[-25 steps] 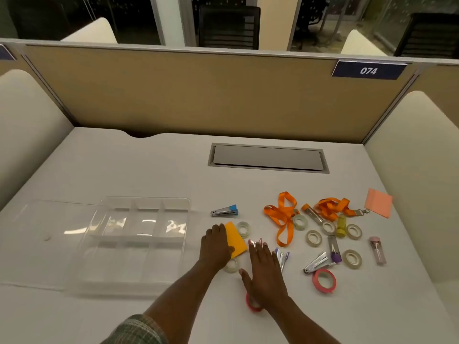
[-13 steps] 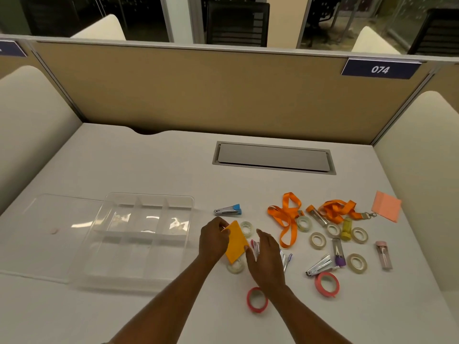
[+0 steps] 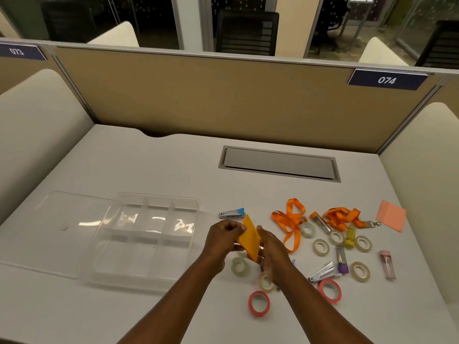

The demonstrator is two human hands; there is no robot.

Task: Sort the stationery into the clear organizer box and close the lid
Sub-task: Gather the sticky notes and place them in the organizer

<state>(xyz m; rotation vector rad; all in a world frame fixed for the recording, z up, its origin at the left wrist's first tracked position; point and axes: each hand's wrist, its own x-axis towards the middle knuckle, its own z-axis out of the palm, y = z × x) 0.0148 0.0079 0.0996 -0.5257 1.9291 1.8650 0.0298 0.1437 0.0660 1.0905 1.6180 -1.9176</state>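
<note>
We see the orange pad (image 3: 249, 240) tilted up between both hands, above the table (image 3: 173, 165). The left hand (image 3: 222, 235) pinches the pad's nine o'clock edge, fingers curled round it. The right hand (image 3: 273, 249) grips the three o'clock edge, thumb against the pad and fingers curled beneath. The box (image 3: 195, 203) stands open at nine o'clock from the hands, near them, and its lid (image 3: 49, 227) lies flat further out the same way. A stapler (image 3: 232, 213) sits just at twelve o'clock of the pad. A clear roll (image 3: 239, 266) and a red roll (image 3: 259, 303) lie at six o'clock, and a lanyard (image 3: 289, 219) at two o'clock.
</note>
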